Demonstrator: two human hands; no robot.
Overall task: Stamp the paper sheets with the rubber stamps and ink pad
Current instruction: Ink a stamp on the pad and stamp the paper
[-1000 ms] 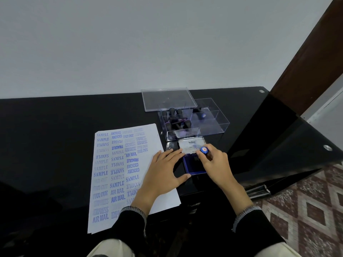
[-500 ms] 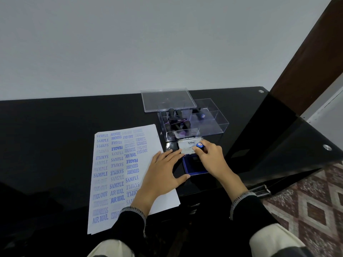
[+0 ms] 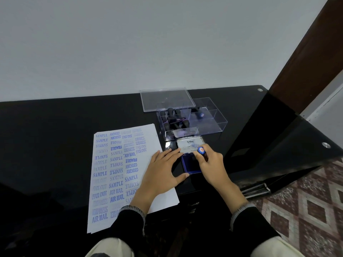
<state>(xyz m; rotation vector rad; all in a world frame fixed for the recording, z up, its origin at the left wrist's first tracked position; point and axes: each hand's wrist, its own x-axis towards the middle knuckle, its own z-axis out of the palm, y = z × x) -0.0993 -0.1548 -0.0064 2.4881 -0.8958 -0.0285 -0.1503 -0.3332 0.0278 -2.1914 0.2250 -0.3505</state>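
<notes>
the clear box (image 3: pixel 213 125) sat open at the back of the black glossy desk (image 3: pixel 55 136), split into compartments: the left one was crowded with dark-handled stamps (image 3: pixel 173 118), the middle one held a single stamp with a blue cap (image 3: pixel 200 114), and the right one looked bare, though glare made that hard to call. its flat clear lid (image 3: pixel 167 99) lay just behind, touching the box.

just in front of the box, the ink pad (image 3: pixel 191 164) lay open, its white labelled lid (image 3: pixel 189 144) folded back and the deep blue pad showing. the right hand (image 3: pixel 211 167) pinched a stamp (image 3: pixel 201 150) by its handle, round blue cap facing up, base down over the pad's far end; contact was hidden by the fingers.

the left hand (image 3: pixel 163 169) rested flat, fingers straight and spread, on the right edge of the paper (image 3: pixel 152 138), fingertips reaching the pad's lid. the white sheet lay left of the pad, covered in columns of blue prints, some crisp, some faint, several upside down: sample, amended, fragile, air mail.
</notes>
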